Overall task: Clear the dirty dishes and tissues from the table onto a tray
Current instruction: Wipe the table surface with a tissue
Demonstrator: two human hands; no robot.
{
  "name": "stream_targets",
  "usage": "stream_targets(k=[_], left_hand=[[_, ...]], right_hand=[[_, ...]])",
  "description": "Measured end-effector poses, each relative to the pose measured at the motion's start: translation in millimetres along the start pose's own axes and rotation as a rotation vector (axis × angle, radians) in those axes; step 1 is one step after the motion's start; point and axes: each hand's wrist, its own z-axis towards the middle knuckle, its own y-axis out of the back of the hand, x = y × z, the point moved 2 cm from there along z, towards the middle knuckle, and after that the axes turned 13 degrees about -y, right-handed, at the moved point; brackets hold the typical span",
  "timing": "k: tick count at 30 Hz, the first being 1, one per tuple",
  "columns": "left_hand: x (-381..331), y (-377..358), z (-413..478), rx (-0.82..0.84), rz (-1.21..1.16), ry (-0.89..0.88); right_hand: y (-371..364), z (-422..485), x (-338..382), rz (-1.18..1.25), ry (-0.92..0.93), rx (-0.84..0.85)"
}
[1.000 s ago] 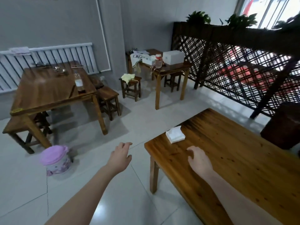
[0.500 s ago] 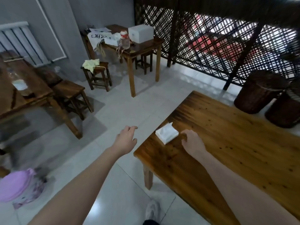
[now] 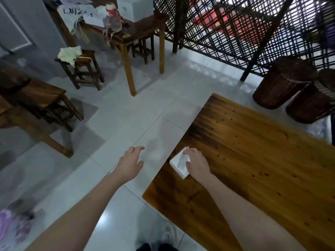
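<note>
A white pack of tissues (image 3: 178, 164) lies near the left edge of the wooden table (image 3: 253, 160). My right hand (image 3: 196, 163) lies over its right side, fingers curled onto its top; part of the pack is hidden under the hand. My left hand (image 3: 131, 162) hovers over the tiled floor, left of the table edge, fingers loosely spread and holding nothing. No tray or dishes show on this table.
Two dark wicker baskets (image 3: 282, 82) stand beyond the table by a lattice screen (image 3: 235, 24). A smaller cluttered table (image 3: 125, 33) and stools (image 3: 81, 69) stand ahead. A purple-lidded bin (image 3: 12, 227) sits at lower left on the floor.
My right hand moved forward and left across the table onto the tissue pack. The view swung down and to the right. My left hand stayed hovering over the floor.
</note>
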Motion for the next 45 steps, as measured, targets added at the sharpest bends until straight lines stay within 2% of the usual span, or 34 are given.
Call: stream_targets(k=[9,18,25,32,40,45], left_hand=[[19,-13,34,0.108,-0.071,-0.095],[12,-16,61,0.207,-0.123,-0.269],[1,-20,78,0.273,-0.127,-0.309],[-4,-28,86,0.288,-0.148,-0.381],[7,-59,85,0.327,-0.153,-0.374],[10,-82,88,0.285,-0.157,-0.404]], right_hand=[[-5,12,10,-0.106,-0.075,-0.101],[30,1,21,0.013,-0.103,-0.256],[49,-7,36,0.064,-0.151,-0.320],[42,-12,40,0.134,-0.252,-0.286],[27,-15,38,0.070,-0.197,-0.171],[28,-17,31,0.126,-0.185,-0.130]])
